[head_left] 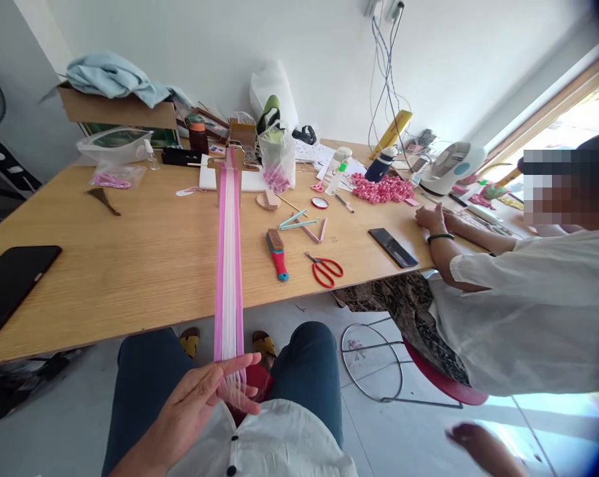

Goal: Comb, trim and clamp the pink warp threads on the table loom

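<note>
A long flat band of pink and white threads [230,265] stretches from a small wooden stand [228,175] on the table towards my body. My left hand [213,391] grips its near end above my lap, with the strands passing between the fingers. My right hand [466,438] is stretched far out to the lower right, over the floor and away from the threads. It is blurred and its fingers do not show clearly. Right of the band on the table lie a brush with a red handle [278,255] and red-handled scissors [324,268].
A black tablet [16,285] lies at the left table edge, a phone [393,247] to the right. Pale folding sticks [299,222], bottles and a pink braided heap [383,189] lie farther back. A co-worker [538,311] sits at right, hands on the table, beside a red stool [443,374].
</note>
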Demonstrator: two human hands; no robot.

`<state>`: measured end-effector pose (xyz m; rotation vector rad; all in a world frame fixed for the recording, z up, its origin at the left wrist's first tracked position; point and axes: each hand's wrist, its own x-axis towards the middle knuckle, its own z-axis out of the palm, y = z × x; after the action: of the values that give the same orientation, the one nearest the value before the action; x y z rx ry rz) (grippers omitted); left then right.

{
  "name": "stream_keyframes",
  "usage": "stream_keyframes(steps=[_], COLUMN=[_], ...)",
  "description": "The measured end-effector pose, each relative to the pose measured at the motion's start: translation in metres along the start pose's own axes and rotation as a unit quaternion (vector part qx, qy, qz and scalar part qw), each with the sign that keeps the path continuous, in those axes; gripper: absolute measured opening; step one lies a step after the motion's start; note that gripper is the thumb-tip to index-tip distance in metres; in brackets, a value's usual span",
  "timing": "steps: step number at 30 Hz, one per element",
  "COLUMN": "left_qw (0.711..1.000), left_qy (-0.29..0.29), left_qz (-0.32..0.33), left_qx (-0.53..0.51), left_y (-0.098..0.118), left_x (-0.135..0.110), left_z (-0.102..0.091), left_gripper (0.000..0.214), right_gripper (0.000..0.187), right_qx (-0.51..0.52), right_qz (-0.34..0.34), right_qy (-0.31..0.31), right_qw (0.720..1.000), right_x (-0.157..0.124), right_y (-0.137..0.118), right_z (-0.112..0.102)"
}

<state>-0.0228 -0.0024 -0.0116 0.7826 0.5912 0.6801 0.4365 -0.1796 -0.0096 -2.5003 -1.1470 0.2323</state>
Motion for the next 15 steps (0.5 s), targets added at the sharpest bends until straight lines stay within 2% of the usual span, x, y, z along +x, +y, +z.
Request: stream_keyframes(steps=[2, 3, 4, 6, 8, 10, 12, 15], left_qw=[1.0, 1.0, 1.0, 1.0, 0.999, 0.999, 0.999, 0.999], left_qy=[0.001, 0.002, 0.003, 0.001, -0.005, -0.012, -0.026, -0.042], left_qz=[-0.003, -0.004, -0.007, -0.019, -0.026, -0.02, 0.001, 0.018], left_qx=[-0.003, -0.007, -0.012, -0.021, -0.025, -0.026, -0.028, -0.012], left_y=[0.001, 0.001, 0.001, 0.001, 0.0, -0.002, -0.005, -0.008], left_x=[0.004, 0.007, 0.009, 0.013, 0.015, 0.014, 0.012, 0.009], left_z=[0.005, 0.008, 0.011, 0.015, 0.018, 0.019, 0.018, 0.015], left_gripper=[0.042, 0.042, 0.042, 0.045, 0.051, 0.057, 0.058, 0.057], right_gripper=[0.031, 0.031, 0.037, 0.044, 0.043, 0.041, 0.037, 0.032], right_qx=[-0.028, -0.016, 0.003, 0.085, 0.082, 0.003, -0.08, -0.15], right_qz=[0.038, 0.028, -0.005, -0.126, -0.252, -0.337, -0.376, -0.385], right_qy=[-0.007, -0.006, 0.008, 0.011, 0.001, 0.009, 0.023, 0.042], right_qw=[0.999, 0.999, 1.0, 0.988, 0.964, 0.941, 0.923, 0.91], right_x=[0.048, 0.072, 0.093, 0.123, 0.14, 0.145, 0.148, 0.156], right_y=[-0.013, -0.029, -0.051, -0.106, -0.162, -0.206, -0.23, -0.238], right_z=[0.006, 0.012, 0.02, 0.039, 0.062, 0.085, 0.103, 0.118])
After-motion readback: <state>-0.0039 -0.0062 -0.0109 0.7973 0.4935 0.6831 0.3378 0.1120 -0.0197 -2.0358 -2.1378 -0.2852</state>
